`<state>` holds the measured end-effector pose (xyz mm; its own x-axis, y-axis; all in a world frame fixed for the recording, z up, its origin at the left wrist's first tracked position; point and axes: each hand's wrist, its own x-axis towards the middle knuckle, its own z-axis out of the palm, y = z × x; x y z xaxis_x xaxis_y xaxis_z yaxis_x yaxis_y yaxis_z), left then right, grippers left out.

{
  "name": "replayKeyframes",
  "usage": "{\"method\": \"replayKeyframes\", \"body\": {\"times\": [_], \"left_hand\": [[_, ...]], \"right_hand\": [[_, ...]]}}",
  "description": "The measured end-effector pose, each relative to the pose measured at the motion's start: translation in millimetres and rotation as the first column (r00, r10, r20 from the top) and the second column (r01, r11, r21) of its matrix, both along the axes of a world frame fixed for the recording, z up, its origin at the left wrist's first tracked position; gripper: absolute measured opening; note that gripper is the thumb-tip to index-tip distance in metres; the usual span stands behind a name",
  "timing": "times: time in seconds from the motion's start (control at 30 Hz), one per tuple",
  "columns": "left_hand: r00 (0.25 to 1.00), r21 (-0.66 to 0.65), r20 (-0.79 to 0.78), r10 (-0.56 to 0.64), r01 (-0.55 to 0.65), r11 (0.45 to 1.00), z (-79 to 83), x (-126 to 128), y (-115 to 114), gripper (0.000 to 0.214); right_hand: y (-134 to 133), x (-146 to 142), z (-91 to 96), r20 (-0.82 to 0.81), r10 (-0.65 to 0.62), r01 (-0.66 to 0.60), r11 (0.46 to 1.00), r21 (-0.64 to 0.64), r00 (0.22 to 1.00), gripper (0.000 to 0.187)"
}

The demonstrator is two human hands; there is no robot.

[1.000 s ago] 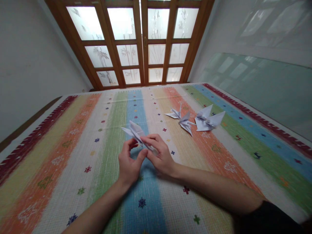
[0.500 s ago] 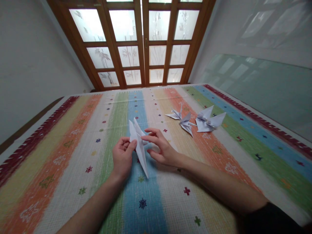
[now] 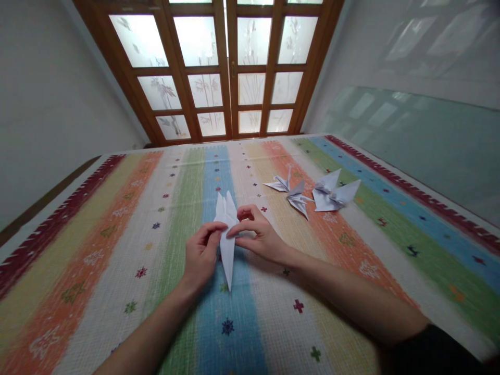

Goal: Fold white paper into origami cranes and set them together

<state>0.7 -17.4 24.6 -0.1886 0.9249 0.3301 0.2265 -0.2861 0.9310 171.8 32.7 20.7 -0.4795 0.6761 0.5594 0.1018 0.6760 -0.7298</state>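
A white folded paper (image 3: 227,258), long and narrow with a point toward me and two split tips at the far end, is held over the blue stripe of the tablecloth. My left hand (image 3: 202,252) pinches its left edge between thumb and fingers. From the other side, my right hand (image 3: 260,234) grips the right edge, its thumb and index finger on the paper near the middle. The curled fingers hide part of both edges.
Several folded paper cranes (image 3: 332,192) rest on the cloth to the right, beyond my right hand. The striped tablecloth (image 3: 164,291) covers the table. Wooden doors with frosted panes (image 3: 205,91) stand behind it, and a pale glass panel (image 3: 414,140) leans along the right wall.
The folded paper has turned so its broad face shows and its tips sit differently. My right hand, with fingers loose beside the paper before, has closed on its right edge.
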Motion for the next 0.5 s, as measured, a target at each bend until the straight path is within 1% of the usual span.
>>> {"method": "replayKeyframes", "body": {"times": [0.07, 0.13, 0.23, 0.3, 0.33, 0.5], "left_hand": [[1.000, -0.016, 0.004, -0.007, 0.007, 1.000, 0.3, -0.2, -0.6, 0.015], [0.999, -0.051, 0.040, -0.027, 0.029, 0.998, -0.3, -0.7, -1.2, 0.015], [0.977, -0.110, 0.191, -0.096, 0.119, 0.987, -2.5, -1.4, -1.6, 0.016], [0.947, -0.125, 0.290, -0.140, 0.183, 0.975, -2.9, -1.0, -1.6, 0.016], [0.936, -0.125, 0.314, -0.155, 0.203, 0.971, -2.4, -0.5, -1.6, 0.017], [0.932, -0.084, 0.305, -0.195, 0.231, 0.969, 4.5, 1.9, -0.5, 0.025]], "right_hand": [[1.3, 0.4, 1.1, 0.001, 0.040, -0.039, 0.998, -0.044, 0.999, 0.014], [2.9, 0.6, 1.5, -0.010, 0.064, -0.065, 0.993, -0.094, 0.998, 0.013], [6.0, 0.6, 0.1, -0.064, 0.073, -0.083, 0.983, -0.161, 0.995, 0.008], [7.7, 0.2, -2.0, -0.117, 0.085, -0.107, 0.974, -0.199, 0.990, 0.005], [8.3, -0.2, -3.1, -0.142, 0.092, -0.121, 0.969, -0.217, 0.986, 0.005], [8.1, -0.8, -4.9, -0.250, 0.121, -0.195, 0.935, -0.297, 0.961, 0.015]]}}
